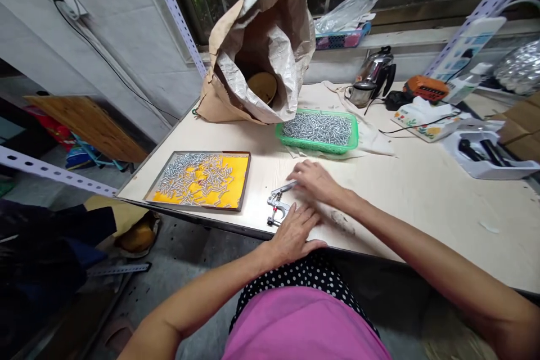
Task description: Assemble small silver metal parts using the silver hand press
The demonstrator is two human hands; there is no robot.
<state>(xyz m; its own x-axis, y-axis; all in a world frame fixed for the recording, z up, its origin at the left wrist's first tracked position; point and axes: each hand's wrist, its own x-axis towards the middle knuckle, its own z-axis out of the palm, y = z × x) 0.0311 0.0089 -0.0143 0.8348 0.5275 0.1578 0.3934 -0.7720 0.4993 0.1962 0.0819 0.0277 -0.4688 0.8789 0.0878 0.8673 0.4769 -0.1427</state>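
Observation:
Silver snap-fastener pliers (279, 208) with a spring and a red-and-black tip lie near the table's front edge, their jaw facing left. My right hand (315, 181) is bent over the upper handle, its fingers curled and slightly blurred. Below it, my left hand (295, 230) lies flat across the lower part of the pliers, fingers stretched and thumb apart. Both hands hide the handle ends. To the left, a shallow tray (246, 180) with a yellow bottom holds many small metal pins. A green basket (317, 146) behind the hands is filled with similar pins.
A large open paper sack (223, 67) leans at the back, its mouth towards me. At the back right are a metal kettle (375, 70), an orange tool battery (426, 88), a tissue box (426, 121) and a white tray (493, 169). The table's front edge (228, 229) is close to me.

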